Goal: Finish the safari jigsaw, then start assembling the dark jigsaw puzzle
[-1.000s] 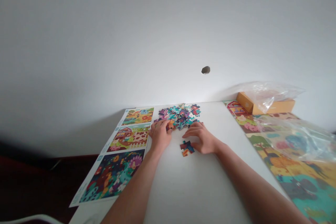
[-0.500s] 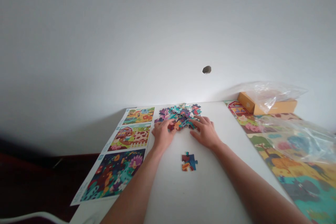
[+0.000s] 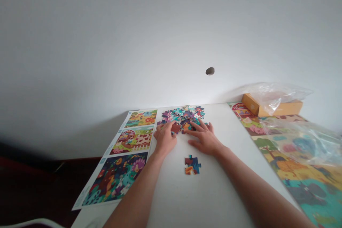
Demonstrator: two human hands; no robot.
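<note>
Along the near edge of the puzzle pile (image 3: 184, 113), the right hand (image 3: 205, 139) spreads its fingers; the left hand (image 3: 165, 137) curls at the pile's left, grip indeterminable. Between them lies an orange piece (image 3: 185, 127), nearer the right fingertips, long axis unclear.

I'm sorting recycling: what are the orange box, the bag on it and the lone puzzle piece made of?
Orange box: probably matte card; flat sides, crisp edges.
Bag: apparently glossy plastic film; see-through, bright creases.
Lone puzzle piece: likely matte cardboard; printed face, cut tabs.
</note>
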